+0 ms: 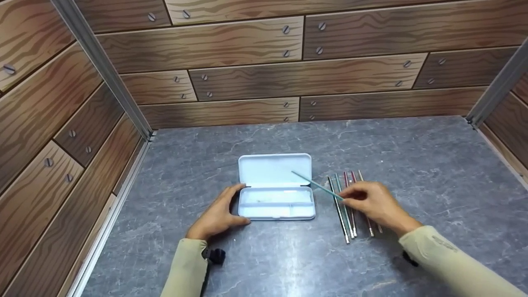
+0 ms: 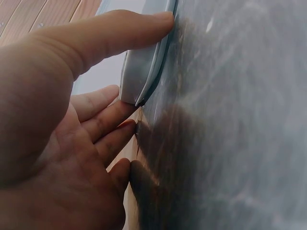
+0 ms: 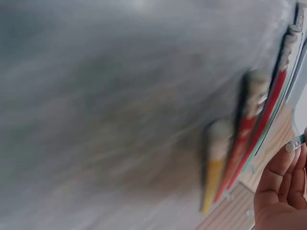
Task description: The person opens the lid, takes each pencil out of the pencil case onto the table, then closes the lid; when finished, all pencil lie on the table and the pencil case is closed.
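A white pencil case [image 1: 275,217] stands on the table, its lid [image 1: 268,167] raised at the back and its divided inside showing. My left hand [image 1: 218,214] holds the case at its left end, the thumb at the front corner and the fingertips toward the back. In the left wrist view the thumb [image 2: 120,31] lies along the case wall [image 2: 136,76]. My right hand [image 1: 375,204] pinches a teal pencil [image 1: 315,184] near its eraser end. The pencil slants up to the left, its far end over the lid.
Right of the case lie several pencils in a loose row, among them a dark pencil [image 1: 337,206], a red pencil [image 3: 242,143] and a yellow pencil [image 3: 213,177]. My right hand is above them. Wood-patterned walls [image 1: 247,84] border the grey table [image 1: 198,152].
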Available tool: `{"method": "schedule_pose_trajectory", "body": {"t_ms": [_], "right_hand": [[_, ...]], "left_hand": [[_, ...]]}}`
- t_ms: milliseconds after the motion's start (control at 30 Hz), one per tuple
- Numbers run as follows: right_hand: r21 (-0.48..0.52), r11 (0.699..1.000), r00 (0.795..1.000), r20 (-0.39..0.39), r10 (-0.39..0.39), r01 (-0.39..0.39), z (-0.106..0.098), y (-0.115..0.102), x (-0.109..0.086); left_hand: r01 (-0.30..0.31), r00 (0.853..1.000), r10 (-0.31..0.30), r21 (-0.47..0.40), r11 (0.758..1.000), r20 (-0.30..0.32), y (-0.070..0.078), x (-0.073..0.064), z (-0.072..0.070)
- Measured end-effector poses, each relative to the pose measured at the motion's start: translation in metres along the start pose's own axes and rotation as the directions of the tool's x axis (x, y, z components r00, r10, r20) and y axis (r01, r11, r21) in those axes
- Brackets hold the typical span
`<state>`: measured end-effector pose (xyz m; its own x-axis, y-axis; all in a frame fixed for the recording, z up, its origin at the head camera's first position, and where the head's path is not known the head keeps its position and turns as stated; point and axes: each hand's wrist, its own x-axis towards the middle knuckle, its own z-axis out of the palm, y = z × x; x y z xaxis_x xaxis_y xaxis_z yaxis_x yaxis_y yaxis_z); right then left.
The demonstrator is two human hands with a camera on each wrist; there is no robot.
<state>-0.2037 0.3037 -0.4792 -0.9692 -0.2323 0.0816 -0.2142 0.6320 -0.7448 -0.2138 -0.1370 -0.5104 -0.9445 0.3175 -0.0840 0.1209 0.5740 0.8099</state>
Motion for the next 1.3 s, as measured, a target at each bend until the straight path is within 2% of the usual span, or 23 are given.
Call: {"method": "schedule_pose_trajectory", "body": {"t_ms": [300,600,867,1100,1300], "right_hand": [[-0.076,0.995,0.994,-0.092,0.056,-0.063,-0.037,0.036,-0.035],[-0.142,0.969,0.965,-0.195,0.173,-0.202,-0.054,0.059,-0.056],[-0.189,0.943,0.944,-0.239,0.226,-0.274,-0.05,0.053,-0.061],[-0.192,0.933,0.942,-0.205,0.266,-0.305,-0.039,0.039,-0.058],[-0.18,0.923,0.935,-0.168,0.313,-0.341,-0.034,0.033,-0.055]], "left_hand": [[0.005,1.0,-0.005,-0.021,1.0,0.015,0.001,-0.001,-0.001],[-0.004,1.0,0.004,-0.001,1.0,-0.004,0.002,0.0,-0.004],[-0.005,1.0,0.005,0.004,1.0,-0.005,0.002,-0.003,0.0],[0.006,1.0,-0.006,-0.015,1.0,0.012,0.001,-0.001,0.0],[-0.013,1.0,0.013,0.008,1.0,0.008,0.002,-0.001,-0.001]]}}
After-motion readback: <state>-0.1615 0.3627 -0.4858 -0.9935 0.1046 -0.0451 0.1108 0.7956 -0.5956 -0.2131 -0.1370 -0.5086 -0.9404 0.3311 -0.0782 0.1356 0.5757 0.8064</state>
